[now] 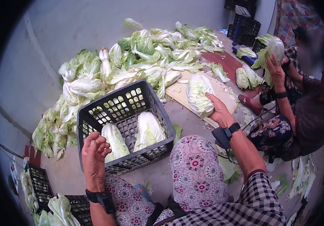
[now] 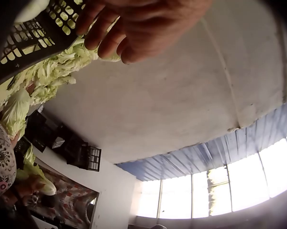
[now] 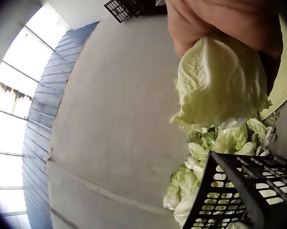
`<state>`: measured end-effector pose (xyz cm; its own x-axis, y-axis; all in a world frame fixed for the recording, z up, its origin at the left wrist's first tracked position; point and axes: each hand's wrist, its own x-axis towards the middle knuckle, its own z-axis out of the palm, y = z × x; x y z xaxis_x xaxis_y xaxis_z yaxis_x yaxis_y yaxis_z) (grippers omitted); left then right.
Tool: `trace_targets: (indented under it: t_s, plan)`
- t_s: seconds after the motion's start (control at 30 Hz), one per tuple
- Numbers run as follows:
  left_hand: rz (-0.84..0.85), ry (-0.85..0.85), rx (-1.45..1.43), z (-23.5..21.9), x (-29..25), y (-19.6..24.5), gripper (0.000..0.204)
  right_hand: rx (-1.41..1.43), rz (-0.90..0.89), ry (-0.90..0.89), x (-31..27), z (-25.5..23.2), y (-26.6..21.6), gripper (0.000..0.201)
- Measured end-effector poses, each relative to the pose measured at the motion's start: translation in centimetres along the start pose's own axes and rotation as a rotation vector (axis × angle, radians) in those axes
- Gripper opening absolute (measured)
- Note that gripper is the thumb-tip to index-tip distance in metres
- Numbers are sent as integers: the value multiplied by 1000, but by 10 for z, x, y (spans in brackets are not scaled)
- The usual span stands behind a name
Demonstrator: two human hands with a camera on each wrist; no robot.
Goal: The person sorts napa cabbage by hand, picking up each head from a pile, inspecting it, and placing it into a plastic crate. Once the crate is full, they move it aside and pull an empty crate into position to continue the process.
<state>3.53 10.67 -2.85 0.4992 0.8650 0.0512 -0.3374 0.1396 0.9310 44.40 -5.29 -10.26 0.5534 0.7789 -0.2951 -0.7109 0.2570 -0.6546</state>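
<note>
In the head view my right hand [image 1: 219,109] grips a trimmed napa cabbage [image 1: 199,94] beside the black plastic crate [image 1: 162,101]. The right wrist view shows the leafy end of this cabbage [image 3: 220,86] sticking out beyond my right hand [image 3: 224,19]. My left hand [image 1: 94,152] is raised by the crate's near left corner, its fingers loosely bent and nothing in them; they also show in the left wrist view, where the hand [image 2: 143,28] overlaps the crate wall. Two napa cabbages lie inside the crate, one on the left [image 1: 114,141] and one on the right [image 1: 148,130].
A large heap of loose cabbage leaves [image 1: 143,52] lies along the wall behind the crate. A pale board [image 1: 180,94] is on the floor at its right. Another person [image 1: 301,101] sits at the right, holding a cabbage [image 1: 274,51]. More black crates [image 1: 39,180] stand at lower left.
</note>
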Motion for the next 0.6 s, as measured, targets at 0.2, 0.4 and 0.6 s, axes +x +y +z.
trace_targets:
  t_s: [0.2, 0.4, 0.6]
  plan:
    - [-45, -13, 69, 2, 5, -4, 30, 9, 44, 176, 24, -93, 35, 48]
    - [-54, -13, 108, 7, 8, -7, 27, -187, -73, 416, 58, -113, 3, 75]
    - [-77, -23, 142, 12, 8, -7, 27, -611, 22, 543, 68, -136, 9, 85]
